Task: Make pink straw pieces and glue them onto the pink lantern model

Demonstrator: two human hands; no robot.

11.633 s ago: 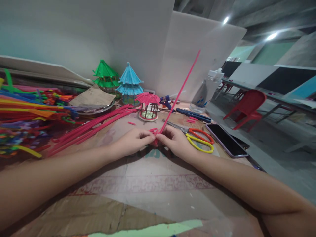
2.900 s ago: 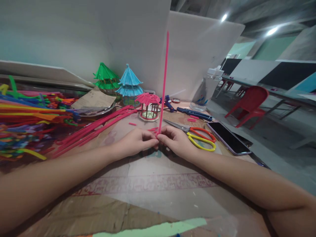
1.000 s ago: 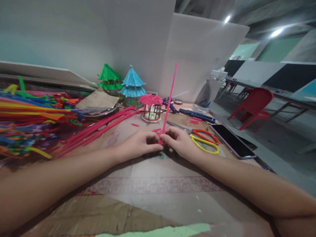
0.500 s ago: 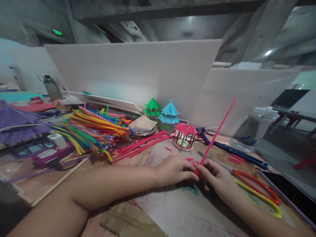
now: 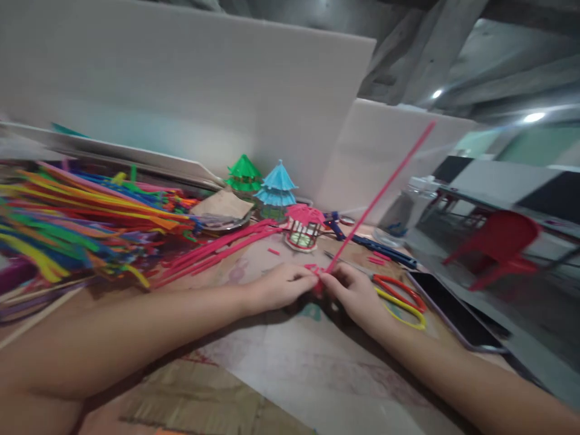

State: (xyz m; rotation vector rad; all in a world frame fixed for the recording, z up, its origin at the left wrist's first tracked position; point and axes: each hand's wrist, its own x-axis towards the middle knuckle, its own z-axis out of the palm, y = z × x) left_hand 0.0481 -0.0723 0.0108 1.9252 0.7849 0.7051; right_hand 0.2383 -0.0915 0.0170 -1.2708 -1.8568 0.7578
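Observation:
A long pink pipe cleaner slants up to the right from between my fingertips. My right hand pinches it near its lower end with thumb and forefinger. My left hand is closed at the same spot, its fingertips on a small pink piece mostly covered by the fingers. Short pink cut pieces lie just behind the hands. A little pavilion model with a pink roof stands beyond them. Scissors with red and yellow handles lie beside my right hand.
A heap of coloured pipe cleaners spreads at the left, with loose pink ones nearby. Green and blue pavilion models stand behind. A phone, a clear plastic jar and a red chair are at right.
My view has turned to the right, so everything sits further left in the picture. The pipe cleaner leans over more to the right; both hands keep their grip close together.

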